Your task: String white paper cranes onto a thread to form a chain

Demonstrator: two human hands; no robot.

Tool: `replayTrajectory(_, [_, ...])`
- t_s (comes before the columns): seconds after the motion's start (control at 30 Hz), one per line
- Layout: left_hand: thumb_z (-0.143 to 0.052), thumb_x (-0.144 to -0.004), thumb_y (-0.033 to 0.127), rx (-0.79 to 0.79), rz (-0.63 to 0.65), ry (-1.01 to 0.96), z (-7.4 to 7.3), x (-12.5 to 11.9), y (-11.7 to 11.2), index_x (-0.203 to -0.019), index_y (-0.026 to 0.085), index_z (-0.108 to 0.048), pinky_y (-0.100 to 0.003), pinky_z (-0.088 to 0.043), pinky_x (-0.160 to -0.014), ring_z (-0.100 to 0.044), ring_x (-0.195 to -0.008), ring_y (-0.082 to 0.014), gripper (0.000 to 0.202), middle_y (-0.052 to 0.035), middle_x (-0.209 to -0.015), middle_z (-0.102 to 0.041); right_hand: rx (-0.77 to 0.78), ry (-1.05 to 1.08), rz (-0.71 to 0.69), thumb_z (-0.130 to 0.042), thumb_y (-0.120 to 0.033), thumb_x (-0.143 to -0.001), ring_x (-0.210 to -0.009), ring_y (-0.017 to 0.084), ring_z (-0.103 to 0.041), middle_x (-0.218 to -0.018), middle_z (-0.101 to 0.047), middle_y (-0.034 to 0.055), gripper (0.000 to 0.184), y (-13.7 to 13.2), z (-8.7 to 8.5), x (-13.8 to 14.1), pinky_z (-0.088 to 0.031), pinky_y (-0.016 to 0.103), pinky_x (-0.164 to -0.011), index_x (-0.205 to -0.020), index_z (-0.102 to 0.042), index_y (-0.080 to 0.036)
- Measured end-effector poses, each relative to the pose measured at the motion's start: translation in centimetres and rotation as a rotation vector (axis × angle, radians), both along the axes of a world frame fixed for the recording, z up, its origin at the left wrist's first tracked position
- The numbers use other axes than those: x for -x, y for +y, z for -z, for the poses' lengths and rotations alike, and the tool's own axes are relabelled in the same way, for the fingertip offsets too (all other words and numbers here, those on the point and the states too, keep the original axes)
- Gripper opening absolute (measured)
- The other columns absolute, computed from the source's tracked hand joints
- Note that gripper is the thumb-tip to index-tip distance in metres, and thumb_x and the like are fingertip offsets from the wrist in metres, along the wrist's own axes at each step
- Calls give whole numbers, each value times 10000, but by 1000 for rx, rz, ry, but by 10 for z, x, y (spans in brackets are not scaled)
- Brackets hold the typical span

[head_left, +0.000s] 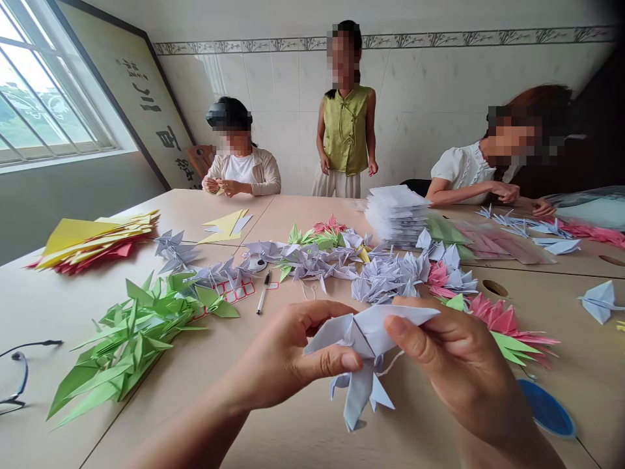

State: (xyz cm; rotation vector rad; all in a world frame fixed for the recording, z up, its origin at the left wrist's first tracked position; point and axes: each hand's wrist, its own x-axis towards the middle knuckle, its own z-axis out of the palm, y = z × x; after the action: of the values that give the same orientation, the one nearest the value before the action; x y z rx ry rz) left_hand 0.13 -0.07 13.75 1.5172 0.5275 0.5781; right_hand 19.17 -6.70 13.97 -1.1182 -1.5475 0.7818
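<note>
My left hand [297,352] and my right hand [454,355] both pinch a pale lavender origami crane [361,345] above the tabletop, one from each side. Its upper folds sit between my thumbs and fingers, and its lower points hang below them. A thin white thread [391,363] trails from the crane toward my right hand. Just beyond my hands lies a heap of lavender paper cranes [385,279]. Pink-and-green folded flowers [508,324] lie to the right of my right hand, and a long bunch of green paper cranes [127,345] lies to the left.
The beige table [312,218] holds a stack of white folded paper [396,215], yellow and red sheets [92,241], a marker pen [262,293], eyeglasses [19,378] and a blue disc [547,407]. A seated person's hands [219,187] work at the far side; another's [505,192] work far right.
</note>
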Motion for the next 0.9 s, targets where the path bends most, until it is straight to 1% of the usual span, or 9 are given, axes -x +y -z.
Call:
replayTrajectory(0.1, [-727,-764,474,66,29,-8,3,-2,1,-801,130,-656,-205,-334,-566,-451,-636,-116,353,-1,-686,-539,-8,-29,1,-529,-365,-955,-567,104,-474,-609,-511,-32,320,-1,1,1,-396,216,-542,-686,-575,-199])
replayTrajectory(0.17, [-735,-750,486,87,17,-29,5,-3,1,-738,128,-614,-197,-292,-529,-403,-588,-96,378,17,-634,-488,-19,-49,11,-525,-367,-956,-586,111,-490,-630,-527,-27,316,-2,1,0,-402,223,-558,-695,-582,-199])
replayTrajectory(0.23, [-750,-738,471,111,-11,-70,7,-4,0,-732,132,-591,-192,-291,-523,-402,-577,-91,374,18,-631,-489,-31,-63,22,-522,-362,-957,-589,111,-490,-639,-528,-27,314,-3,2,0,-402,226,-562,-694,-579,-200])
replayTrajectory(0.37, [-774,-736,392,142,-79,-167,8,-8,-3,-724,135,-581,-179,-327,-533,-416,-575,-83,321,20,-629,-508,-73,-91,29,-527,-341,-955,-531,93,-423,-592,-440,-45,341,-3,1,0,-354,220,-510,-646,-512,-196])
replayTrajectory(0.43, [-792,-726,347,157,-123,-206,8,-10,-4,-707,136,-580,-175,-346,-537,-414,-565,-76,299,29,-613,-507,-74,-104,27,-522,-341,-957,-532,95,-419,-592,-427,-44,345,-3,1,1,-351,222,-509,-645,-506,-195])
replayTrajectory(0.53, [-806,-714,305,186,-158,-245,8,-10,-5,-685,139,-573,-175,-375,-541,-410,-541,-68,288,43,-585,-500,-56,-109,27,-517,-348,-959,-550,103,-435,-604,-447,-37,341,-1,0,1,-365,227,-526,-655,-525,-194])
replayTrajectory(0.7, [-800,-726,346,172,-100,-248,8,-8,-3,-780,135,-647,-189,-406,-577,-480,-602,-91,266,6,-669,-575,-47,-76,36,-527,-361,-952,-560,106,-454,-613,-475,-31,326,0,2,0,-377,222,-532,-673,-551,-193])
replayTrajectory(0.83, [-826,-694,314,227,-155,-269,4,-9,-4,-679,145,-605,-185,-399,-546,-432,-533,-73,279,44,-575,-509,-16,-80,37,-525,-388,-949,-573,120,-470,-615,-501,-17,340,-1,2,1,-384,236,-544,-674,-568,-193])
replayTrajectory(0.9, [-828,-696,295,209,-186,-268,4,-9,-4,-661,144,-607,-177,-396,-546,-435,-534,-68,270,45,-576,-511,-7,-74,38,-533,-386,-944,-585,130,-485,-624,-527,-7,339,0,1,1,-389,241,-544,-671,-585,-193])
